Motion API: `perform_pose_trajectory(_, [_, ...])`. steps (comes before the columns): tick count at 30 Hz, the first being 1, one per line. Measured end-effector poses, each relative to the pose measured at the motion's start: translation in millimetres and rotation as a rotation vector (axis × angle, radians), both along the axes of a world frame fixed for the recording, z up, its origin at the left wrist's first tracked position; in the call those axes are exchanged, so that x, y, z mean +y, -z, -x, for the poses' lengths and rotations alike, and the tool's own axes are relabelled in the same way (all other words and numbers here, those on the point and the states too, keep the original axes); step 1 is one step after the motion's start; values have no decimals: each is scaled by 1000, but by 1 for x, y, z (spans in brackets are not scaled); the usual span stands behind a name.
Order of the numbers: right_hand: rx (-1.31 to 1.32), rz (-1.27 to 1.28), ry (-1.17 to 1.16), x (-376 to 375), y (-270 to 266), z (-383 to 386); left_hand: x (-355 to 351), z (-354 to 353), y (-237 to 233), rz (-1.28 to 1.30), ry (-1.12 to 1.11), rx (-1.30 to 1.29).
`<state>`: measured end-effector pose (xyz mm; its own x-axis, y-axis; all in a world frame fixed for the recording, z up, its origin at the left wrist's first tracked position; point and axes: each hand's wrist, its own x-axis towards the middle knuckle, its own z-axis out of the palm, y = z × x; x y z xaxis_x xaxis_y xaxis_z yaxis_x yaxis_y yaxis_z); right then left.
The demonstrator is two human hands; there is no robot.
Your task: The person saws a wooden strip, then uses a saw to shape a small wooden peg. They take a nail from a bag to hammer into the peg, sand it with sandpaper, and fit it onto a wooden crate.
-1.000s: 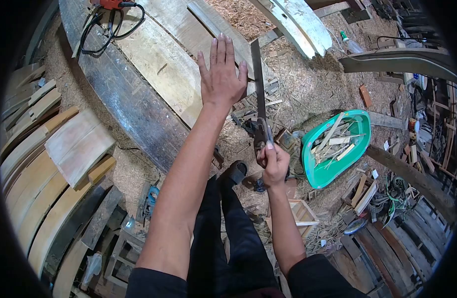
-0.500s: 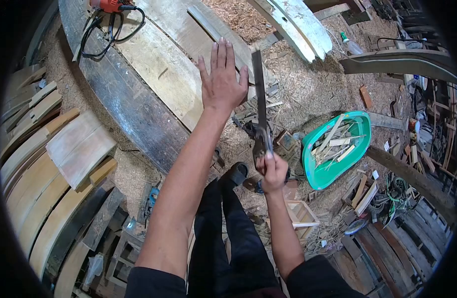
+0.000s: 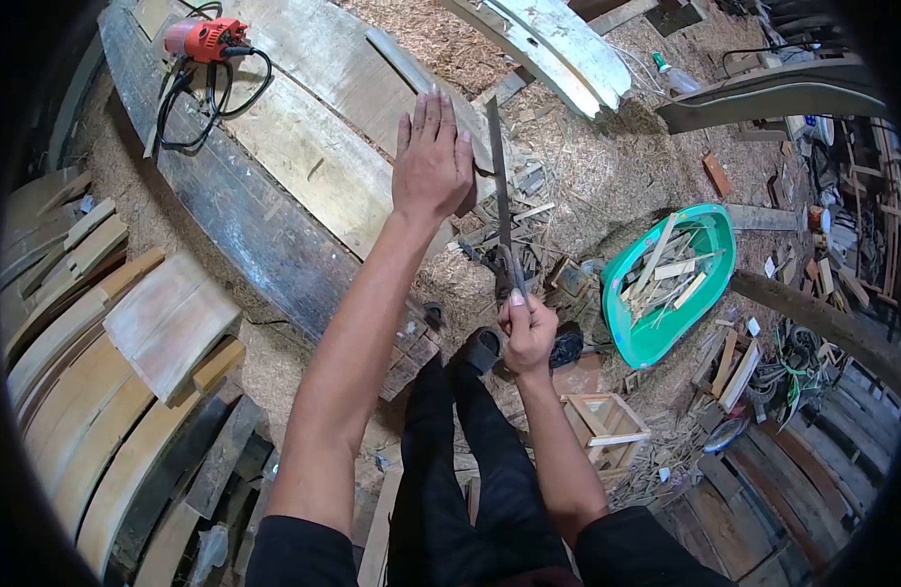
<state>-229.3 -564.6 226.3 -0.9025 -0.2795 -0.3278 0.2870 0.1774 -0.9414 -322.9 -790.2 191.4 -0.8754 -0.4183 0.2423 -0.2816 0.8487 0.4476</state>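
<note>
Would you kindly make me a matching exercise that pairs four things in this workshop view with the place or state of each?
Column one
1. left hand
2. right hand
3. green plastic tub
4. orange-red corded power tool

Column two
A. holding a loose heap of pale wood scraps
B. lying near the picture's upper left corner
C. closed around the near end of a long dark saw
D. laid palm down on the planked wooden surface

Right pairs: 1-D, 2-C, 3-A, 4-B.

Shavings, curved planks and a saw mark a woodworking workshop.
</note>
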Motion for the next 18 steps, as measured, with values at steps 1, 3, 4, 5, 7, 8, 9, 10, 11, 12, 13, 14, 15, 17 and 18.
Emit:
perform_pose_trajectory(1, [-12, 8, 7, -2, 1, 0, -1, 3, -1, 0, 17, 7])
perform_pose_trajectory(3, [-18, 18, 22, -6, 4, 4, -5, 14, -5, -67, 20, 28])
perform_pose_trajectory(4, [-22, 22, 30, -9, 5, 7, -8, 22, -14, -102, 21, 37])
perform_pose_trajectory(5, [-15, 16, 30, -11, 5, 12, -14, 30, -23, -147, -17, -31])
perform_pose_trajectory(7, [-5, 2, 34, -15, -2, 21, -25, 47, -44, -240, -91, -174])
perform_pose_trajectory(8, [-15, 0, 25, -13, -3, 21, -28, 56, -33, -155, -167, -110])
perform_pose_trajectory(9, [-22, 1, 14, -10, -5, 22, -33, 66, -13, -67, -244, -42])
perform_pose_trajectory(10, [-28, 2, 4, -9, -8, 23, -34, 73, -8, 22, -319, 29])
perform_pose_trajectory(11, [-67, 15, -1, -8, -14, 23, -33, 80, -2, 33, -332, -45])
perform_pose_trajectory(12, [-99, 26, 5, -7, -17, 23, -30, 84, 1, 45, -356, -35])
perform_pose_trajectory(13, [-133, 36, 10, -7, -19, 22, -26, 85, 4, 59, -379, -25])
perform_pose_trajectory(14, [-167, 48, 19, -9, -19, 23, -23, 86, 8, 73, -400, -15])
perform_pose_trajectory(15, [-172, 60, 45, -11, -19, 22, -21, 87, 5, 66, -398, -31])
perform_pose_trajectory(17, [-179, 24, 26, -10, -19, 25, -19, 87, 0, 93, -401, -78])
perform_pose_trajectory(18, [-181, 8, 15, -10, -18, 27, -20, 88, -1, 109, -404, -99])
